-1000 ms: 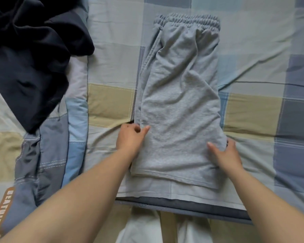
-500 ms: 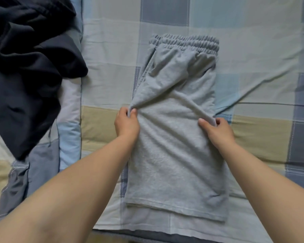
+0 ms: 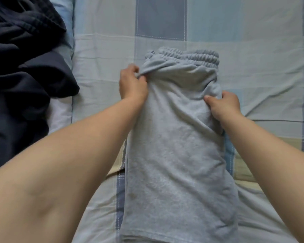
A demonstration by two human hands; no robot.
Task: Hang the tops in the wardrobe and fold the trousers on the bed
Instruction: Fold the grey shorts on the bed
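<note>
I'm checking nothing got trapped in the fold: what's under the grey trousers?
Around the grey trousers only the checked bed sheet shows, so they lie on it. Whatever is directly beneath is covered by fabric. Left hand and right hand pinch the edges.

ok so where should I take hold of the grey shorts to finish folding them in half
Probably by the two side edges of the grey shorts, where the left hand and right hand already pinch them, coming in from either side. The shorts lie flat and long, waistband far away, so pinched edges let the cloth double over evenly.
</note>
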